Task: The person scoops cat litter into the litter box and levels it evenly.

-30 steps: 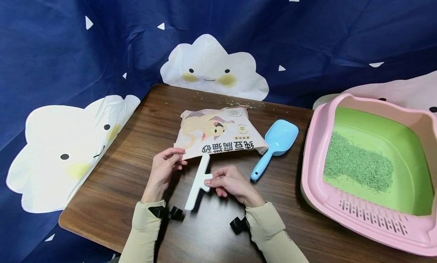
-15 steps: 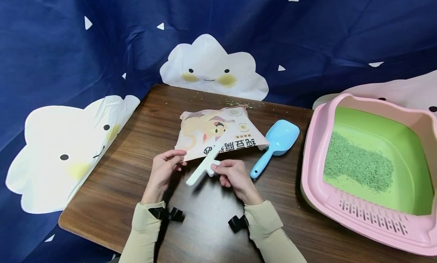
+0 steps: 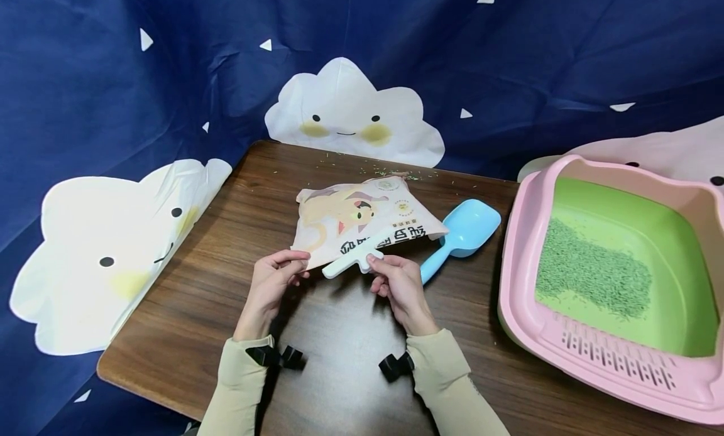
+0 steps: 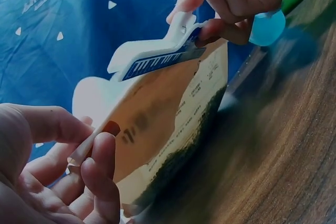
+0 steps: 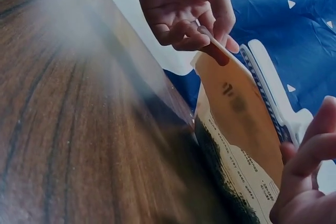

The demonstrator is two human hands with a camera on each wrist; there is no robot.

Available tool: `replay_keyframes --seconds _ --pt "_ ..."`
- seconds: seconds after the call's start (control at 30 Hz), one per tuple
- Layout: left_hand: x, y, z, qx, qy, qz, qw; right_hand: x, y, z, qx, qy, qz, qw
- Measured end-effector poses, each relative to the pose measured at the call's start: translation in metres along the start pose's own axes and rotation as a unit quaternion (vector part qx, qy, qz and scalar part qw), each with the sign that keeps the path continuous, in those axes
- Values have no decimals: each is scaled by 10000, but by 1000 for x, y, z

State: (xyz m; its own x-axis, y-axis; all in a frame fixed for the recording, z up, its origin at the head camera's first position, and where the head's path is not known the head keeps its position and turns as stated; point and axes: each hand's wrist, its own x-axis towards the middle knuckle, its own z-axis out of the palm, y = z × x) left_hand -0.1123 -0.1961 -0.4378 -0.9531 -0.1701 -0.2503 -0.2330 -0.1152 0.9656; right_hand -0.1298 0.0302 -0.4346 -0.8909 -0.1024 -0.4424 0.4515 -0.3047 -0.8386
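Note:
A pale pink cat litter bag (image 3: pixel 367 213), printed with a cat, lies on the table, its near edge lifted. At the left corner of that edge my left hand (image 3: pixel 274 288) pinches the bag between thumb and fingers. My right hand (image 3: pixel 403 289) pinches the tab of a long white bag clip (image 3: pixel 347 263). In the left wrist view the clip (image 4: pixel 149 53) lies along the bag's raised edge, its toothed inner strip showing. The right wrist view has the clip (image 5: pixel 270 85) beside the same edge; I cannot tell whether the edge sits between its two bars.
A blue scoop (image 3: pixel 469 228) lies right of the bag, its handle end partly hidden behind my right hand. Farther right stands a pink and green litter box (image 3: pixel 517 298) with green pellets inside. Loose pellets (image 3: pixel 384 172) are scattered behind the bag on the wooden table (image 3: pixel 198 298).
My right hand has moved the clip forward and right, turning it from steeply slanted to nearly in line with the bag's near edge. My left hand keeps its pinch on the corner.

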Motion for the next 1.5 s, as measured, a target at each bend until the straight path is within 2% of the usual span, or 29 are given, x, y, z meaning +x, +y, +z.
replay_keyframes --seconds 0.5,0.73,1.0,1.27,1.5 --pt "-5 1 4 17 -8 39 10000 2 1 -2 590 602 -501 9952" --pt "-5 3 6 -86 -82 81 9999 2 -1 -1 740 771 -528 9929" --pt "-5 1 6 -153 -73 52 9998 5 -2 0 631 691 -505 9943" --pt "-6 -2 3 -229 -144 -4 9996 6 0 -2 495 405 -358 9973" --pt "-11 -5 -13 -129 -137 -86 9998 2 3 4 -324 -221 -436 9983"
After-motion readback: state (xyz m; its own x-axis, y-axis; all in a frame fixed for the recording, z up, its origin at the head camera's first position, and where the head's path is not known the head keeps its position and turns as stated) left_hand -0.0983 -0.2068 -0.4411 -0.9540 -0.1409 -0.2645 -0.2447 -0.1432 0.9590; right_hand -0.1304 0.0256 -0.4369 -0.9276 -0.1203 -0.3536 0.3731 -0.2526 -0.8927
